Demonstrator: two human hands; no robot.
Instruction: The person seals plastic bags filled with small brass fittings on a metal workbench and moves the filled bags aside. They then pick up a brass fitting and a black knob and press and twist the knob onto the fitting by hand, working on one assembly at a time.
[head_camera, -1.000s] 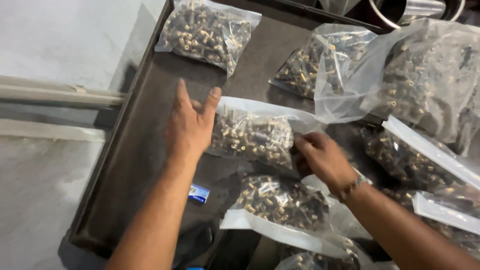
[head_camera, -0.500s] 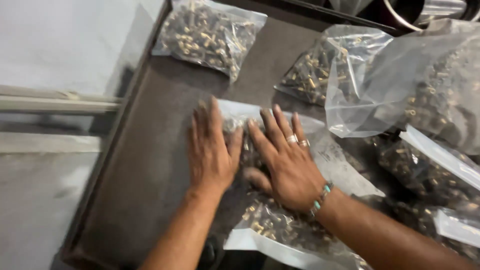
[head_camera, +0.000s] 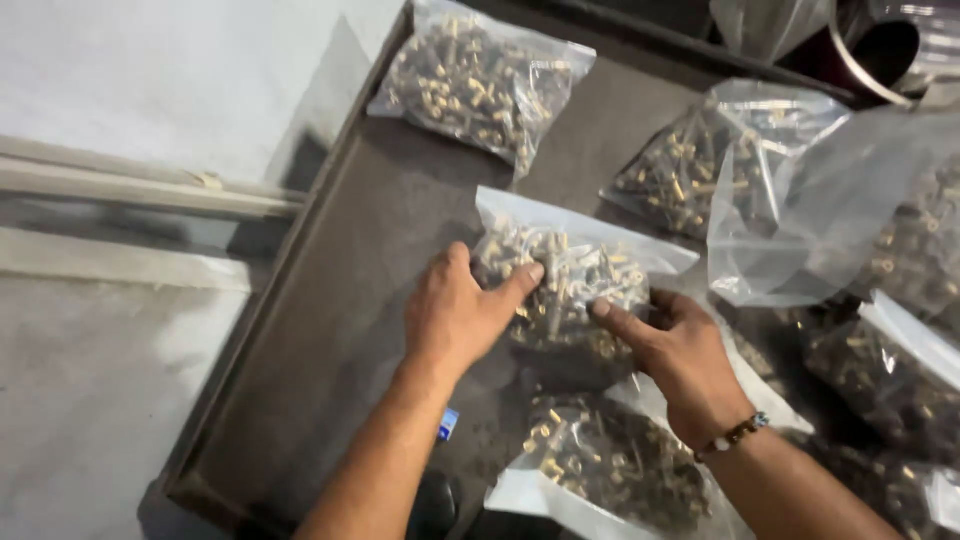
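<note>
Gripping a clear bag (head_camera: 575, 275) of brass fittings, both hands, left (head_camera: 460, 315) and right (head_camera: 680, 365), close on its near edge on the tray (head_camera: 350, 300).

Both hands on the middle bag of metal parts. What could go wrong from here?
1. The middle bag is pinched by the left hand and right hand at its lower edge; if its seal is not fully shut, small parts may spill onto the tray.
2. Another bag hangs over the tray's near edge and might slide off if nudged.
3. Hard metal parts could puncture the thin plastic under pressure.
</note>
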